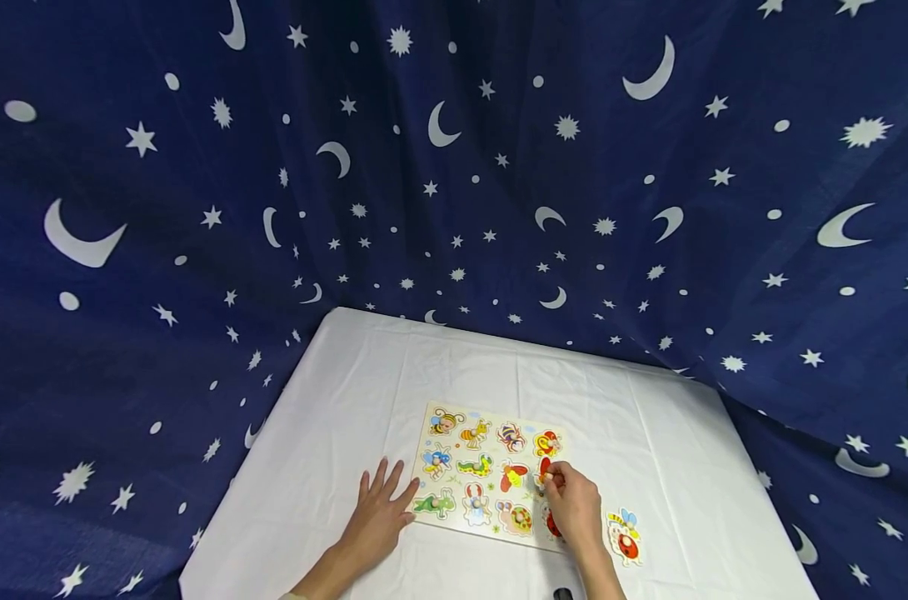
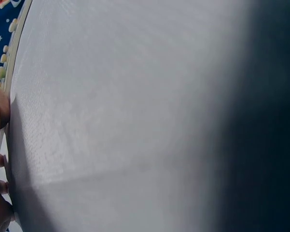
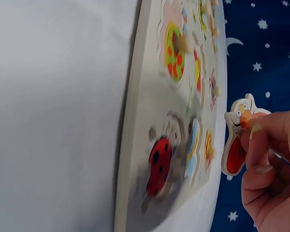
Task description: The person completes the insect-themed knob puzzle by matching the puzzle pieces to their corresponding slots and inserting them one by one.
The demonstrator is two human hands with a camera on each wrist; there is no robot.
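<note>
My right hand [image 1: 576, 505] pinches a red-winged butterfly puzzle piece [image 3: 235, 155] by its knob, with thumb and fingertips. The piece is raised over the right side of a wooden puzzle board [image 1: 461, 529]. On the board, the ladybug spot [image 3: 160, 164] shows its printed picture with no knob, and so does the red and yellow butterfly spot [image 1: 512, 477]. My left hand [image 1: 379, 515] rests with fingers spread on the cloth at the board's lower left corner, its fingertips right at the edge. In the left wrist view, fingers [image 2: 2, 108] show beside the board's side.
Right of the board lie a loose ladybug piece [image 1: 629, 547] and a loose striped piece with blue wings [image 1: 625, 522], close together. Knobbed insect pieces, such as a caterpillar [image 1: 475, 466], sit in the board. A black object [image 1: 562, 594] pokes in at the bottom. White cloth [image 1: 364, 375] covers the table.
</note>
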